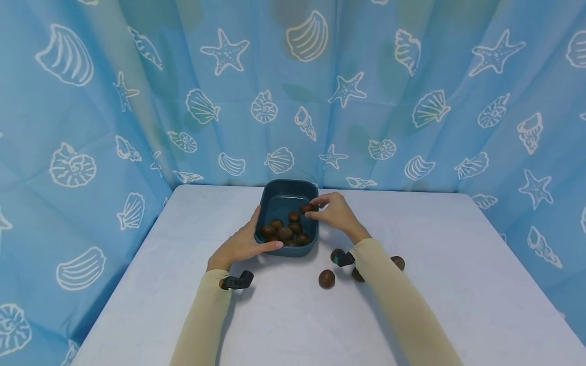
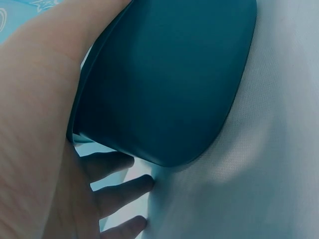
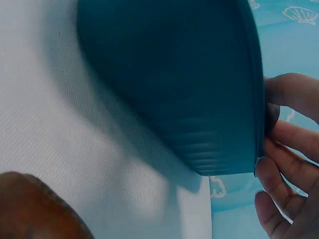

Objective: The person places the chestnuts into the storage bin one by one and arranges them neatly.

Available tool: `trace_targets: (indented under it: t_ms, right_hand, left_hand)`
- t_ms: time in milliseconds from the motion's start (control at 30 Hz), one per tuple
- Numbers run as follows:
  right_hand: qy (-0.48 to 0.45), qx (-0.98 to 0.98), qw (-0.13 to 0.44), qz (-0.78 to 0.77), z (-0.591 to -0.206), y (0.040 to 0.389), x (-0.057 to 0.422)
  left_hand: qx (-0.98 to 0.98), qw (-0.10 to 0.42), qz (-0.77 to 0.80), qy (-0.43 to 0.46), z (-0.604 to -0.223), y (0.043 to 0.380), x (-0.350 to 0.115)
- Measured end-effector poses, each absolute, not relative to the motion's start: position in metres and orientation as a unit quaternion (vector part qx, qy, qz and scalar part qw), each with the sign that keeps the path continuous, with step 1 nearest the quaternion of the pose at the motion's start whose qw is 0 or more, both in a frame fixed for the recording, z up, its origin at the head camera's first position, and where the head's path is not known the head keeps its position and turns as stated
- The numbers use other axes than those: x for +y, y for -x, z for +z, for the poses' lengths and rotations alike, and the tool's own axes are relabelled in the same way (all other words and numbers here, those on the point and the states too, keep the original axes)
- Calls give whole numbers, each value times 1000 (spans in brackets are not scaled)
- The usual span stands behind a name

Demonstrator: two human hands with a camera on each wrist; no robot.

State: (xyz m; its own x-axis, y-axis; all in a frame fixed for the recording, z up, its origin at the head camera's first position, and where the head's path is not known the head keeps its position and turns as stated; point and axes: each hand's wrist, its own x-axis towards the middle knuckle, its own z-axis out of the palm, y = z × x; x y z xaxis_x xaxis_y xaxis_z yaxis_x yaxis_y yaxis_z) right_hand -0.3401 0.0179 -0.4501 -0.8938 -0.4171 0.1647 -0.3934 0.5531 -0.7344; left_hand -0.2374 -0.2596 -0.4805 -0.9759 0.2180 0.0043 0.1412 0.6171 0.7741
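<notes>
A dark teal rectangular tub [image 1: 287, 251] stands on the white table, with several brown, roughly round, fruit-like balls [image 1: 285, 234] gathered in its near half. My left hand [image 1: 241, 241] holds the tub at its near left corner, thumb across the front rim and fingers along the outside of the left wall. Over the tub's right rim, my right hand [image 1: 336, 211] pinches one brown ball [image 1: 306, 208] between thumb and fingers. In the right wrist view, the tub's wall [image 3: 174, 89] hides most of that pinched ball.
Several more brown balls lie on the table [image 1: 458, 284] right of the tub: one brown ball [image 1: 327, 279] in front, others beside and partly behind the right forearm [image 1: 398, 290]. A blue shell-patterned curtain [image 1: 293, 101] hangs behind the table and along both sides.
</notes>
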Motion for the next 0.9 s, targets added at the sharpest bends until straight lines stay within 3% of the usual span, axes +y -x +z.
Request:
trace_targets:
  t_ms: [900]
  right_hand:
    - [237,937,15,-257,-448,344,-6]
  left_hand:
    - [896,41,429,-106,-482,239,-258]
